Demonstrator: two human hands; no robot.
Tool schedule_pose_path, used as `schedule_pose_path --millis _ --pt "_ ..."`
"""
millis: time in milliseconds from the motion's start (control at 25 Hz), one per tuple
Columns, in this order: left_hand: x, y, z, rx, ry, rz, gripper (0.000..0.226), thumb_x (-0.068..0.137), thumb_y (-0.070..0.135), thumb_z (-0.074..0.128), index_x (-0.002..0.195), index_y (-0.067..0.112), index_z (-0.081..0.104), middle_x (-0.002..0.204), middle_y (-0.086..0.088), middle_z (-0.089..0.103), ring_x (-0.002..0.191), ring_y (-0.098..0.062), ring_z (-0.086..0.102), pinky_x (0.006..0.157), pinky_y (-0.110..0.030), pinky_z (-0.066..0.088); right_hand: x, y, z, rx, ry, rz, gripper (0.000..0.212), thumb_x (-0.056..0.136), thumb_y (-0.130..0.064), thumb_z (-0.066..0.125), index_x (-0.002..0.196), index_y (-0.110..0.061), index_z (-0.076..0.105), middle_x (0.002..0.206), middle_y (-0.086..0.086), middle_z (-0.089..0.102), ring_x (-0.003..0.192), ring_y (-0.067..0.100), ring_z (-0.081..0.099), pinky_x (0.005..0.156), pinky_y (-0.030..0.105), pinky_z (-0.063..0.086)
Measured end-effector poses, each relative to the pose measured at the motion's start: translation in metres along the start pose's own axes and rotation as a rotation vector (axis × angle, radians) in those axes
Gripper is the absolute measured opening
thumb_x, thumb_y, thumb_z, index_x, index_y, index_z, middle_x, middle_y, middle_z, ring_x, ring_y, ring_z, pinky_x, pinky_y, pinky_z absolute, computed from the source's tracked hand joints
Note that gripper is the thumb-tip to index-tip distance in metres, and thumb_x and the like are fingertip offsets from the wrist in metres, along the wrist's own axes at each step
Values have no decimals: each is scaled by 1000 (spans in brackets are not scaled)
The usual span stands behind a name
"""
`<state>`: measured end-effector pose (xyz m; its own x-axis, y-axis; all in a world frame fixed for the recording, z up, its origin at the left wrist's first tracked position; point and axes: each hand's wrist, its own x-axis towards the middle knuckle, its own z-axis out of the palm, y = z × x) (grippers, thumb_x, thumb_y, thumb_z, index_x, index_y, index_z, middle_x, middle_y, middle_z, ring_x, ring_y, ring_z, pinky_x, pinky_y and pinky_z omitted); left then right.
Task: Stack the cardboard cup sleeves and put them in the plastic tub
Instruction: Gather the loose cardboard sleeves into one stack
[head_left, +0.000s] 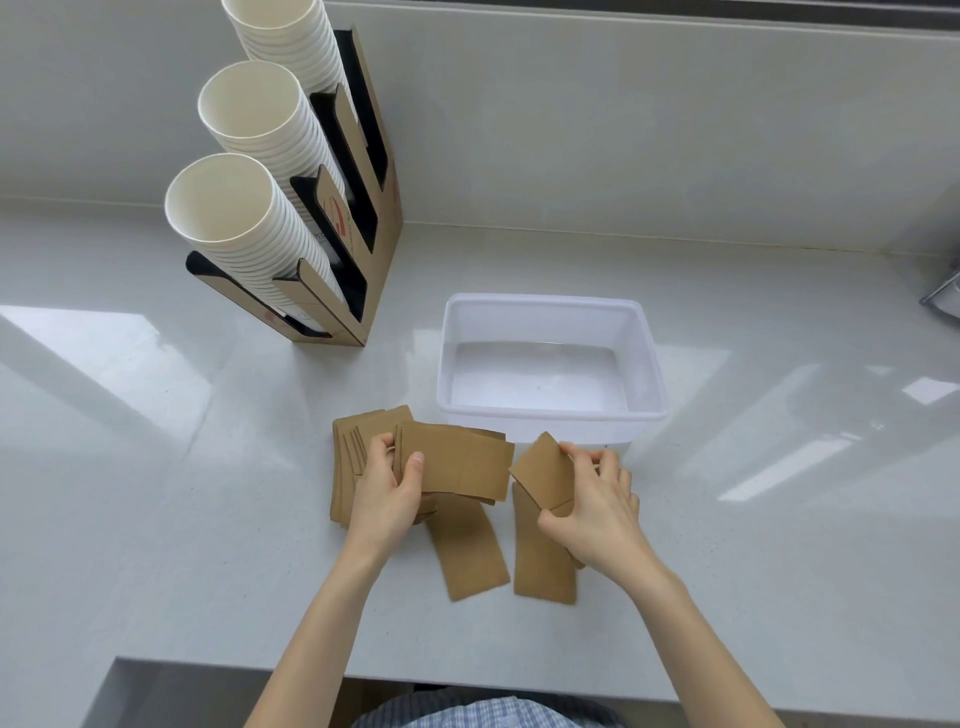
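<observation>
Two hands work a scatter of cardboard cup sleeves at the centre of the frame, on a pale tabletop (156, 519) just below an empty plastic tub (551, 415). From my remote seat, I see the left hand (387, 499) pinching a small stack of sleeves (457, 462), thumb on the top face and fingers tucked behind. The right hand (597, 506) pinches a single sleeve (543, 475) by two of its edges, tilted off the surface. Two flat sleeves (470, 545) lie loose below the hands, and a fanned pile of sleeves (348, 452) sits at centre left, partly under the left hand.

I judge the sleeves light, thin and stiff enough to hold shape when flat, yet easy to crease. Their matte board should not slip much in a bare grip. I would take hold along the long edges, squaring the stack between thumb and fingers, because loose ones could fan out.

How many sleeves the pile holds I cannot count; the left hand covers part of it. The right hand hides the top of the sleeve beneath it. In the upper left, a cardboard cup holder (374, 223) with white paper cups (234, 208) runs out of the frame, and its printing is too small to read.
</observation>
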<state>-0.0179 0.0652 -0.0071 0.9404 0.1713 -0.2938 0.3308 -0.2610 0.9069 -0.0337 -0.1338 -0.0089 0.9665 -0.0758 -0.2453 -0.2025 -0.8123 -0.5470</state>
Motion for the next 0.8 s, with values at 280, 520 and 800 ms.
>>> schedule_pose_path --millis 280,520,800 --pt "-3 4 9 -73 -101 -15 13 93 18 40 105 20 41 93 5 61 84 -11 62 72 -31 56 0 -38 7 -55 -70 -349 71 73 -19 58 137 -26 27 126 3 30 115 20 30 100 29 27" --pt "-8 2 13 -112 -168 -16 14 92 18 42 106 19 42 97 -2 64 85 -12 65 64 -23 56 3 -46 18 -77 -37 -427 70 74 -15 54 138 -28 28 128 4 32 116 21 31 96 29 28" --pt "-1 -4 7 -74 -89 0 19 91 19 45 109 22 39 103 1 63 99 -23 62 91 -51 50 1 -30 16 189 7 -279 60 83 -25 55 138 -27 29 120 -1 34 116 15 35 100 27 32"
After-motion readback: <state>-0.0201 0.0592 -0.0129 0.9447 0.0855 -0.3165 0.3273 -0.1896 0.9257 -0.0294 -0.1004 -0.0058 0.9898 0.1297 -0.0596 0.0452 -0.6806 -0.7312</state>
